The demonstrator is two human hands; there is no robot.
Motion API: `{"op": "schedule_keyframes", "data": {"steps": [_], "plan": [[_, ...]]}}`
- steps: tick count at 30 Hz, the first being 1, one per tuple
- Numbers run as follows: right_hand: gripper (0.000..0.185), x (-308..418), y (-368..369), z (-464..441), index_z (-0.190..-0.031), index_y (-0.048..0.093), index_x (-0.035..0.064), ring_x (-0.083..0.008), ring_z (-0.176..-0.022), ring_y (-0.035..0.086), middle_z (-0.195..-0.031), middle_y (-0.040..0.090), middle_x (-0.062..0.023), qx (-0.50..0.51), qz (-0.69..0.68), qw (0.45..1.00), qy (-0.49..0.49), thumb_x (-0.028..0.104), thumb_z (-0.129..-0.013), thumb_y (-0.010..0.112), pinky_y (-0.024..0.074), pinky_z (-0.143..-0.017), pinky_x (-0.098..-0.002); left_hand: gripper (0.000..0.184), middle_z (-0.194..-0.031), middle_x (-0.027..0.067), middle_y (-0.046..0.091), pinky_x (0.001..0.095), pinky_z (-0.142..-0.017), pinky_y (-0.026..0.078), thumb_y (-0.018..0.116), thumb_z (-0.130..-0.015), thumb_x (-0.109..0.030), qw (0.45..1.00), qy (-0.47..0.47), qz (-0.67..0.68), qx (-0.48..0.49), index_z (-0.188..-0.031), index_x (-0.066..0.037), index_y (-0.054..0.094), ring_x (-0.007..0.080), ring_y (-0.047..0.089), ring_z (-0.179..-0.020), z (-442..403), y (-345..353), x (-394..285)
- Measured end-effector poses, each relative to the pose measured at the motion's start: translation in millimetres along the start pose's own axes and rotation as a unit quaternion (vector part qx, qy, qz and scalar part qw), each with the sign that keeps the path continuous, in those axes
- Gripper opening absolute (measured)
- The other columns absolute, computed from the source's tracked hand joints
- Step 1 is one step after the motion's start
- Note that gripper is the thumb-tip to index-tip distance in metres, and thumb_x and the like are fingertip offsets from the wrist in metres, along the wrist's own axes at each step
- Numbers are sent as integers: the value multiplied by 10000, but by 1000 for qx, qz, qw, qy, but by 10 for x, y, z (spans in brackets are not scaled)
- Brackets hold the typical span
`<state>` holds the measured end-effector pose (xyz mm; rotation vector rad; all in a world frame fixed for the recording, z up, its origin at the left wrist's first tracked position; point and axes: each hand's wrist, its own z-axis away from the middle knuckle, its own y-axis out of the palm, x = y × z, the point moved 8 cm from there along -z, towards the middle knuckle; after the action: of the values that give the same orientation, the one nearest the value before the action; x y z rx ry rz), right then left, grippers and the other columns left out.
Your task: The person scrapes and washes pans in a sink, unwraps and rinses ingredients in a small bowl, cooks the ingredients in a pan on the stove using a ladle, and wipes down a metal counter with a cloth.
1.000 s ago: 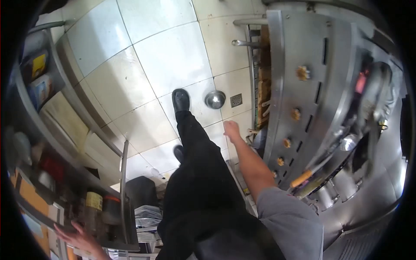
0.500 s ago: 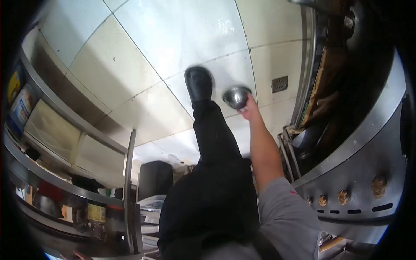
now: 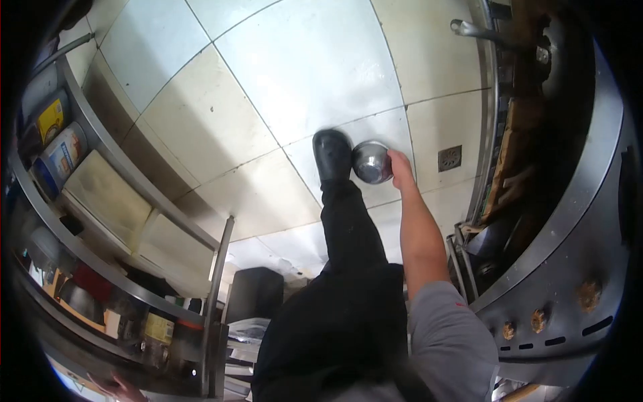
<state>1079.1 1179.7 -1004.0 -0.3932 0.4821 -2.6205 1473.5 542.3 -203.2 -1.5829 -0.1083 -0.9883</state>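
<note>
My right hand [image 3: 400,169] grips the rim of a shiny steel bowl [image 3: 372,162], fingers closed on its right side. The bowl hangs above the floor, just right of a black shoe [image 3: 332,153] on my foot, and its mouth is turned away from the camera. At the lower left edge of the head view, part of my left hand [image 3: 122,388] shows by the counter. Its fingers look stretched and apart, with nothing seen in them; the rest of it is cut off.
Pale tiles cover the floor [image 3: 301,74], with a drain grate [image 3: 449,158] at the right. A stove front with crusted knobs [image 3: 538,321] stands on the right. Steel shelves on the left hold white-lidded boxes [image 3: 107,201], a blue-labelled container [image 3: 65,153] and jars.
The view has shifted, so floor and shelves sit lower and further right. The bowl has tilted in my right hand, which still holds it. More of my left hand shows.
</note>
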Motion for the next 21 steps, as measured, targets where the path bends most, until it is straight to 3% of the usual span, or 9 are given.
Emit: {"op": "schedule_keyframes", "data": {"steps": [1, 4, 6, 8, 9, 11, 14, 18, 21], "plan": [[389, 108, -10, 159, -1065, 679, -17, -202, -997, 605, -1048, 688, -95, 42, 19, 999, 12, 348, -932, 657, 470, -882, -370, 683, -1594, 223, 321, 545, -1151, 353, 529, -1025, -458, 1000, 5, 27, 0, -1585, -141, 300, 423, 341, -1450, -7, 8, 75], [389, 212, -2, 683, -1154, 689, -25, -189, -1004, 587, -1078, 687, -97, 141, 29, 989, 18, 289, -927, 659, 457, -909, -360, 686, -1574, 223, 360, 538, -1181, 308, 559, -1004, -443, 998, -31, 48, 7, -1561, -102, 350, 429, 350, -1442, 44, -69, 167], [358, 360, 61, 1059, -1115, 704, 0, -180, -957, 612, -1028, 708, -79, 152, 163, 972, -70, 297, -922, 652, 484, -834, -370, 662, -1569, 211, 381, 512, -1199, 286, 591, -981, -315, 984, -48, 173, -3, -1553, -79, 357, 416, 353, -1449, 48, -77, 178], [295, 1057, 153, 2017, -990, 680, -26, -362, -825, 680, -869, 706, -214, 88, 343, 897, -264, 243, -870, 652, 500, -744, -482, 686, -1576, 222, 368, 500, -1201, 280, 621, -924, -201, 991, -45, 111, 58, -1545, -64, 365, 420, 336, -1462, 4, -293, 49], [275, 1247, 211, 2379, -961, 658, -48, -434, -875, 656, -887, 677, -268, 66, 320, 897, -297, 207, -861, 629, 496, -771, -495, 714, -1578, 241, 358, 499, -1197, 280, 658, -866, -178, 988, -97, 101, 59, -1520, -49, 399, 440, 313, -1470, 55, -307, 147], [253, 1678, 461, 3246, -870, 622, -31, -383, -716, 619, -795, 645, -213, 52, 290, 874, -386, 222, -852, 629, 473, -680, -491, 743, -1581, 265, 331, 504, -1203, 262, 734, -780, -179, 980, -88, 151, 92, -1467, -75, 472, 449, 295, -1474, -43, -558, 229], [176, 2268, 1193, 4728, -887, 604, -16, -368, -746, 625, -784, 633, -209, 145, 303, 841, -425, 159, -868, 603, 479, -685, -481, 759, -1628, 259, 216, 631, -1181, 218, 745, -762, -183, 973, -61, 203, 92, -1472, -167, 479, 502, 186, -1497, 53, -601, 557], [119, 3012, 1959, 7710, -906, 603, -8, -404, -806, 618, -784, 611, -217, 272, 273, 617, -685, 105, -868, 596, 483, -705, -482, 698, -1632, 263, 196, 684, -1163, 199, 703, -811, -270, 964, -71, 251, 58, -1469, -172, 489, 516, 190, -1488, 201, -569, 787], [89, 3216, 2249, 9843, -886, 595, 41, -361, -787, 627, -764, 624, -176, 324, 318, 365, -813, 80, -808, 615, 457, -754, -464, 659, -1630, 249, 211, 690, -1157, 212, 671, -839, -237, 953, -86, 290, 23, -1470, -178, 492, 514, 221, -1476, 267, -610, 966]]}}
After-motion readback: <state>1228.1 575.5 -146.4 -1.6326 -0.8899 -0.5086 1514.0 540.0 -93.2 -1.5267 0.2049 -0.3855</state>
